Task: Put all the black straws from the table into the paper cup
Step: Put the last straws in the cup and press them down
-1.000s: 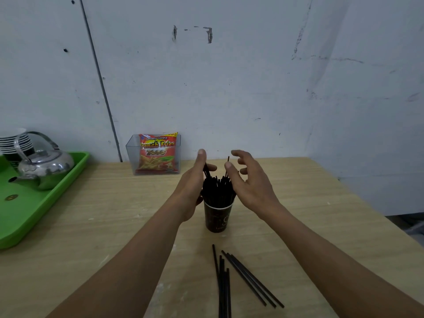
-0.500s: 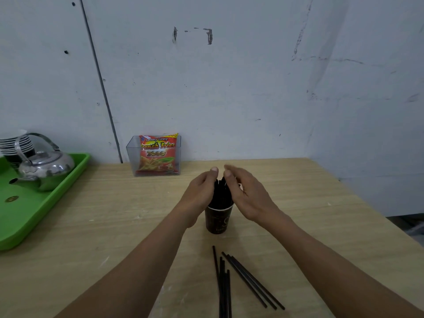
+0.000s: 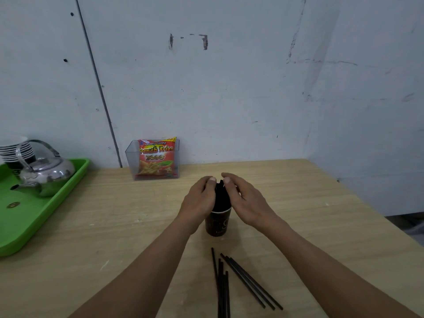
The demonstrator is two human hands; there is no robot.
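Note:
A dark paper cup (image 3: 218, 224) stands upright at the middle of the wooden table (image 3: 119, 228). A bundle of black straws (image 3: 222, 198) sticks up out of it. My left hand (image 3: 199, 199) and my right hand (image 3: 246, 201) cup this bundle from either side, fingers curled round it and fingertips nearly meeting at the top. Most of the bundle is hidden between my palms. Several loose black straws (image 3: 250, 283) lie flat on the table in front of the cup, some pointing straight at me (image 3: 221, 292), others fanned to the right.
A green tray (image 3: 34, 223) at the left edge carries a metal kettle (image 3: 47, 174) and a stack of cups (image 3: 13, 150). A clear plastic box (image 3: 135, 167) holding a red snack packet (image 3: 156, 160) stands against the wall. The table's right edge falls off to the floor.
My hands, spread apart beside the splayed straws a second ago, have closed in and pressed the bundle together over the cup. The loose straws have not moved.

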